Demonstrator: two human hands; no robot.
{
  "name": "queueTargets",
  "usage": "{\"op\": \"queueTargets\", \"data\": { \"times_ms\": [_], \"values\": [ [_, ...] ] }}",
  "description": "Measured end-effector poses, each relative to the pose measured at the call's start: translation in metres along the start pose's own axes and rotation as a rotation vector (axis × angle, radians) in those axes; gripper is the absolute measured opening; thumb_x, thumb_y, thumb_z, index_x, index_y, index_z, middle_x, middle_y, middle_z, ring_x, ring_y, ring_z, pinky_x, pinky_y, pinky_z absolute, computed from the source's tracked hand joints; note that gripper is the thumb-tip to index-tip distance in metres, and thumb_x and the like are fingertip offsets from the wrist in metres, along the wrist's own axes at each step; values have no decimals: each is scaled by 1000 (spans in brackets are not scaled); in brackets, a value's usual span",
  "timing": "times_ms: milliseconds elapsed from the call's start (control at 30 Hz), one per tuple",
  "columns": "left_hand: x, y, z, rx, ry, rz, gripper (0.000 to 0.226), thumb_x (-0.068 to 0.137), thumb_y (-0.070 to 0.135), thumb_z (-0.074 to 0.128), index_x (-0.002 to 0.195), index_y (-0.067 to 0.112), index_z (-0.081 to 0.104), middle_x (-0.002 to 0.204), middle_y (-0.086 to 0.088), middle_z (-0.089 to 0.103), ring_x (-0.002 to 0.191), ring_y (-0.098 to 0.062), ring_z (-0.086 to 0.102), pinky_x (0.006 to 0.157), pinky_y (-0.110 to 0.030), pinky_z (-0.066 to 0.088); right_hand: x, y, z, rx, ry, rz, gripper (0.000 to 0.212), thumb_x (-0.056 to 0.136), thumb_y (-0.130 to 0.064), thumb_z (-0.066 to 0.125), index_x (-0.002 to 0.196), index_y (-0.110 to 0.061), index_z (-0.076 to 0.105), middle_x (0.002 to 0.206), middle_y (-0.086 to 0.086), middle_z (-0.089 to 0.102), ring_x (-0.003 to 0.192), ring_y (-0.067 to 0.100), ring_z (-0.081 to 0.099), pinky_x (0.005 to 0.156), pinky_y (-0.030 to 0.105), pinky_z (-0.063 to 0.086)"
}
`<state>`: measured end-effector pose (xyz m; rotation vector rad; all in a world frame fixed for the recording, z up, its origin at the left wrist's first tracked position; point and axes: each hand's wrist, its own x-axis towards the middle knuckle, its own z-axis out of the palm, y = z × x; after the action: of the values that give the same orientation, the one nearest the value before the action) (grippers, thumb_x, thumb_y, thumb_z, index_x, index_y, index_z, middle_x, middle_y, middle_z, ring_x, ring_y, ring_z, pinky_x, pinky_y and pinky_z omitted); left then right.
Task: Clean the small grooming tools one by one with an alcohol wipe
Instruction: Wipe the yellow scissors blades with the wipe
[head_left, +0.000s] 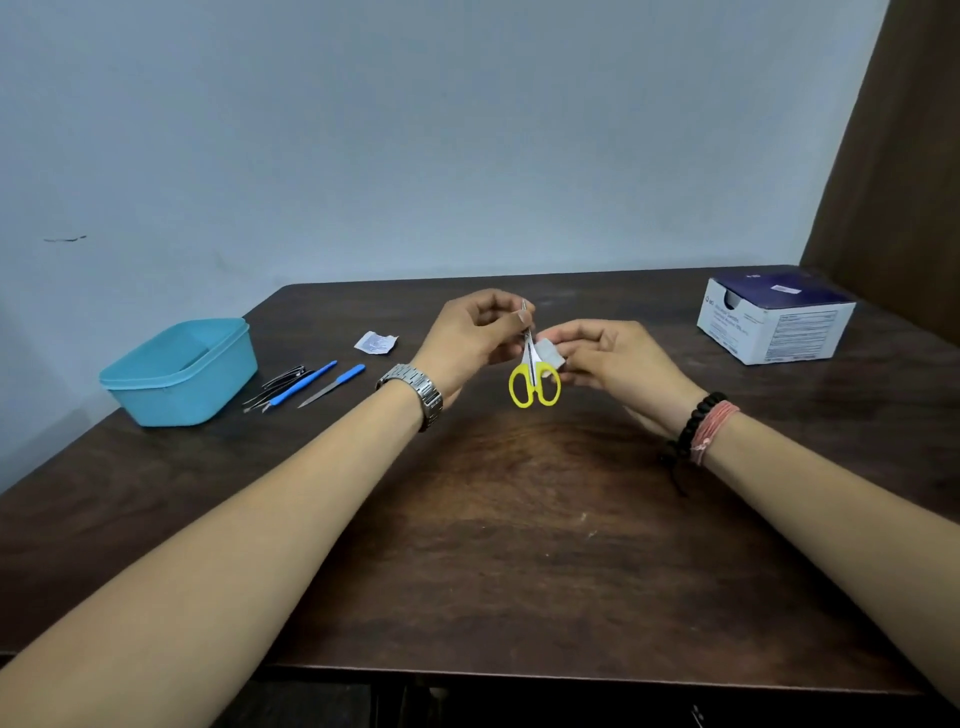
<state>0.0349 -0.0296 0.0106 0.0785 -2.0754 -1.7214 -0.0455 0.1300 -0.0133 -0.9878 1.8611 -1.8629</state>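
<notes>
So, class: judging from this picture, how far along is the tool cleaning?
Done: a torn wipe packet lies opened on the table. In hand: the left hand pinches the yellow scissors by the blade tips while the right hand rubs the wipe on them. Left: the blue-handled tools beside the tub.

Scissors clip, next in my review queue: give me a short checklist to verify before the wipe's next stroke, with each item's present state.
1. Left hand pinches the scissors near the blade tips: ok.
2. Right hand holds the wipe against the blades: ok.
3. Blades closed: ok.
4. Yellow handles hang clear of the table: ok.
5. Both blade faces wiped: cannot tell.
6. Other tools lie beside the teal tub, untouched: ok.
</notes>
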Motion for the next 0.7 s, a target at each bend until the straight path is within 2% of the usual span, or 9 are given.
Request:
{"op": "queueTargets", "data": {
  "times_ms": [167, 267, 400, 567, 700],
  "values": [
    [-5, -13, 1, -12, 13, 27, 7, 92, 8, 62, 94, 12, 67, 78, -2, 67, 69, -10, 63, 67, -22, 52, 0, 2, -2, -30, -37, 5, 11, 90, -2, 65, 99, -5, 72, 91, 18, 74, 75, 15, 71, 74, 27, 60],
    [-5, -13, 0, -10, 37, 39, 7, 91, 8, 63, 93, 13, 68, 77, -2, 68, 68, -11, 63, 68, -23, 53, -1, 2, -2, -51, -57, -9, 13, 87, -7, 69, 99, -5, 73, 87, 15, 74, 75, 16, 69, 76, 30, 59],
    [-6, -17, 1, 20, 81, 64, 8, 89, 10, 66, 88, 17, 69, 76, -2, 68, 68, -13, 62, 69, -26, 53, -4, 2, -1, -103, -65, -10, 12, 85, -11, 72, 95, -5, 74, 82, 14, 74, 69, 15, 67, 71, 27, 56],
    [-10, -19, 5, 83, 92, 105, 8, 88, 10, 67, 88, 18, 69, 75, -4, 68, 65, -12, 63, 66, -24, 54, -7, 0, 3, -174, -49, -9, 6, 85, -13, 73, 87, -8, 75, 86, 31, 69, 71, 22, 60, 70, 31, 50],
    [-10, -16, 4, 73, 121, 99, 4, 87, 10, 68, 86, 14, 68, 74, -6, 68, 66, -14, 65, 65, -23, 53, -5, 0, 1, -187, -39, 6, 7, 85, -15, 73, 85, -9, 76, 73, 18, 68, 62, 14, 59, 67, 29, 52]
  ]
}}
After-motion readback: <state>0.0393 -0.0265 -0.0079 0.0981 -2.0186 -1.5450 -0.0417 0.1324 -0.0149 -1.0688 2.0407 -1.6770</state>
